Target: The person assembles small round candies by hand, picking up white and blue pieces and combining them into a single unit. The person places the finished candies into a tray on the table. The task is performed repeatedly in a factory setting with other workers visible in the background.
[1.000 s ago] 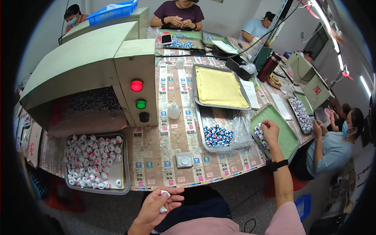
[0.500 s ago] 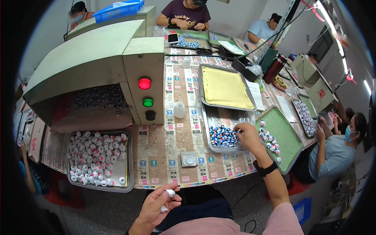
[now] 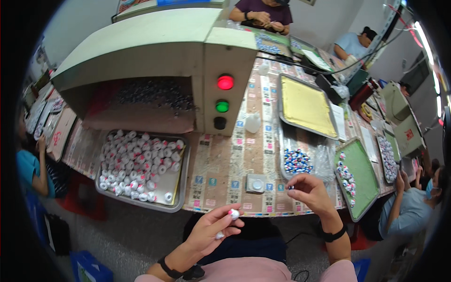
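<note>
My left hand (image 3: 206,231) is closed on a small round white piece (image 3: 234,214) with a pink mark, held at the fingertips. A second white piece (image 3: 220,235) sits lower among its fingers. My right hand (image 3: 312,193) pinches a tiny dark blue bead-like piece (image 3: 291,187), just above the table's front edge. Behind it, many blue, white and red bead-like pieces (image 3: 297,161) lie in a metal tray (image 3: 281,145). On the left, a metal tray (image 3: 186,181) holds many white round pieces (image 3: 136,157) with pink marks. Between the trays lies a small square block (image 3: 256,184) with a round centre.
A cream machine (image 3: 141,56) with red and green lamps and an open mouth stands behind the left tray. A white bottle (image 3: 252,123) is beside it. To the right are a yellow-lined tray (image 3: 307,105) and a green tray (image 3: 361,176) with finished-looking round pieces. Co-workers sit around.
My right hand has come out of the tray of blue pieces with one pinched in its fingertips, nearer my left hand. The whole view has shifted; my left hand still holds its white pieces.
</note>
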Tool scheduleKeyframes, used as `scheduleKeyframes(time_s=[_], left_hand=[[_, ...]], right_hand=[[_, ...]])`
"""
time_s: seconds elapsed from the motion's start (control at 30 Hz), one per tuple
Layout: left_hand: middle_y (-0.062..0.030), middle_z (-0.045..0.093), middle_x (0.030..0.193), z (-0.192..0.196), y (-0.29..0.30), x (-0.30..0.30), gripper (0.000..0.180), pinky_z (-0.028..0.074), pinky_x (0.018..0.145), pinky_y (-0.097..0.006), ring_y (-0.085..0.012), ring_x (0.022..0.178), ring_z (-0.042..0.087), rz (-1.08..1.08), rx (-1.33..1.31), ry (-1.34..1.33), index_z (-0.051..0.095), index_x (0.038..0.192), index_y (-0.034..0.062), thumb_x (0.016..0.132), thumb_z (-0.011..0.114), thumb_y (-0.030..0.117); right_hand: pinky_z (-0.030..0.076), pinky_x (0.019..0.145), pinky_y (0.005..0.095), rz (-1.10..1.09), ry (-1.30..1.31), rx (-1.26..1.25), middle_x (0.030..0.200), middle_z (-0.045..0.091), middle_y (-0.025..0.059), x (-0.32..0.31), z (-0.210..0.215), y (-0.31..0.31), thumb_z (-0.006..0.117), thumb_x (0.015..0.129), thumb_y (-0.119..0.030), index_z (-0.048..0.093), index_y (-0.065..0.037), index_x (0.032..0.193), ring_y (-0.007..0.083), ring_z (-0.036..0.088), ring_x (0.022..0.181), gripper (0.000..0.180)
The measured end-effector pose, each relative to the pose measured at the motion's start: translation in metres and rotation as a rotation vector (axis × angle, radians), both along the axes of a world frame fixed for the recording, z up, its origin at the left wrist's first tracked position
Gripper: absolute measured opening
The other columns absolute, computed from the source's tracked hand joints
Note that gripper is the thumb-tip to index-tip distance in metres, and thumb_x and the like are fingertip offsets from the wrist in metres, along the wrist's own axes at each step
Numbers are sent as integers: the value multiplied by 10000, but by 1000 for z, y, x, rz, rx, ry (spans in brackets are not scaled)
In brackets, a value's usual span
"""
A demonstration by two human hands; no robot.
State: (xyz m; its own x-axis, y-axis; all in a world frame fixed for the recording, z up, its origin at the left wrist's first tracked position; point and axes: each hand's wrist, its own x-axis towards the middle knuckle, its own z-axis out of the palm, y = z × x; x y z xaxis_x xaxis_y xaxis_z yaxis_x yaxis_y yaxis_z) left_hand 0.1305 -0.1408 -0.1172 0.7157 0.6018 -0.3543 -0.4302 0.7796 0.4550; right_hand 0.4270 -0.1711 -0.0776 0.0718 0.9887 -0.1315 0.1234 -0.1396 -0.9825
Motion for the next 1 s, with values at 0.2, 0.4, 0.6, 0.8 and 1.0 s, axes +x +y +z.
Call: scheduleKeyframes(time_s=[0.2,0.4,0.6,0.8,1.0], left_hand=[[-98,575,1182,-1,1,2,384,547,691,-217,-160,967,621,8,-8,-1,476,1303,19,929,546,65],[-97,583,1131,4,0,1,379,539,679,-206,-145,964,615,17,-9,50,491,1284,15,915,569,56],[-102,605,991,-1,0,0,351,516,623,-200,-117,848,609,23,49,47,519,1237,14,895,595,39],[-89,601,965,-1,1,-2,352,510,601,-197,-120,838,609,4,13,73,516,1233,14,891,598,28],[-89,597,992,-5,-1,-3,341,521,607,-202,-136,878,616,25,13,81,516,1229,8,897,591,33]], right_hand=[[497,740,229,148,148,-58,975,584,60,-37,7,1,695,814,-21,675,22,942,114,592,857,137],[504,739,236,8,150,-124,1001,609,77,-48,12,13,676,835,-41,678,19,987,123,612,819,163],[499,673,254,20,-406,110,870,645,67,-49,-1,21,684,797,-26,694,-18,989,125,627,761,192],[502,671,309,16,-722,212,848,645,103,-63,-7,34,691,753,-19,692,-36,900,242,638,773,147],[490,714,376,45,-855,267,834,638,113,-65,-16,38,700,733,-39,679,-41,848,297,615,806,116]])
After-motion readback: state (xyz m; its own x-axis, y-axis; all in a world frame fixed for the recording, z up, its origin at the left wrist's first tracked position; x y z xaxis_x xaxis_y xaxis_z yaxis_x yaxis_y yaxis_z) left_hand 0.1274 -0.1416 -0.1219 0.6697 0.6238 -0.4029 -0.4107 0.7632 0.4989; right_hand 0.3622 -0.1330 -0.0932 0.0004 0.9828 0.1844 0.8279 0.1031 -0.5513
